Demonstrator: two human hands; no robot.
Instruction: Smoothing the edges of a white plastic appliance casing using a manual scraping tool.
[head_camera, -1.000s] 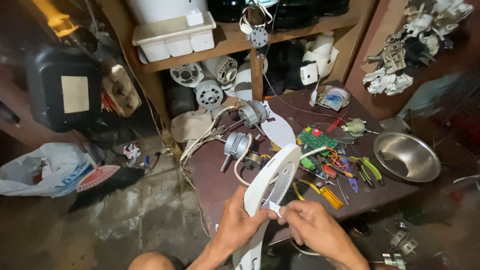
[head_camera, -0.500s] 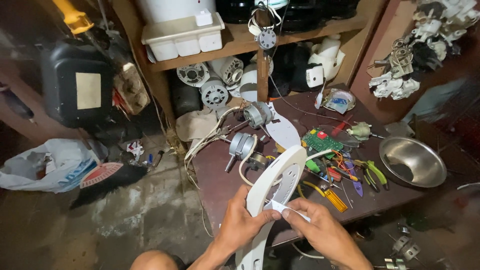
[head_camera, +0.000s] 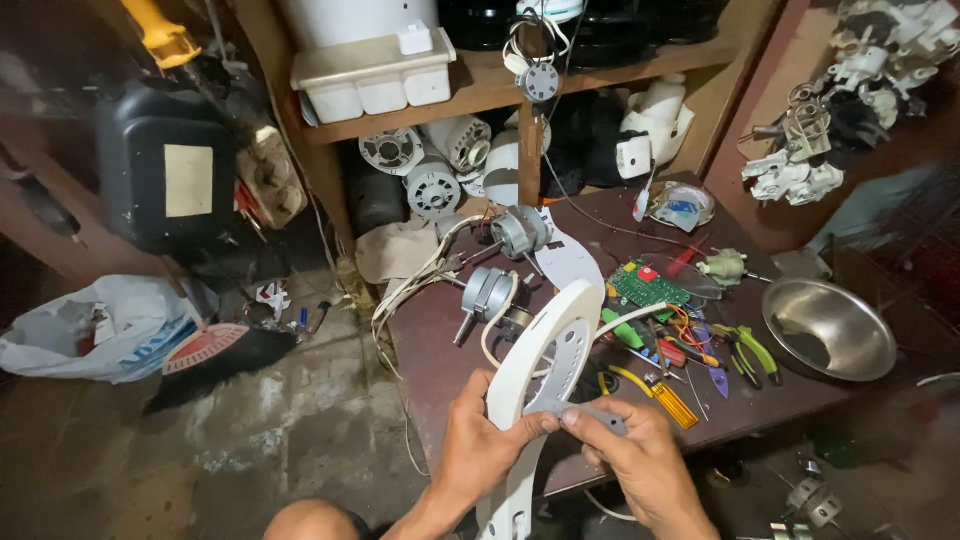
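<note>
Left hand (head_camera: 478, 440) grip holds white plastic housing (head_camera: 545, 365); right hand (head_camera: 640, 462) grip pinches grey strip (head_camera: 590, 411). Steel bowl (head_camera: 828, 328) at 3 o'clock on desk (head_camera: 430, 335).

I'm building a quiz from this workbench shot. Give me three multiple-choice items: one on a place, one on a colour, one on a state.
1. Where does the steel bowl sit?
A. at the right end of the table
B. on the shelf
C. on the floor

2. What colour is the curved plastic housing in the hands?
A. black
B. white
C. red

3. How is the housing held?
A. lying loose on the table
B. by one hand only
C. by both hands

Answers: 1 A, it rests beside the pliers at the table's right end. 2 B, its shell is white. 3 C, the left hand grips its edge and the right hand pinches a grey strip across it.
</note>
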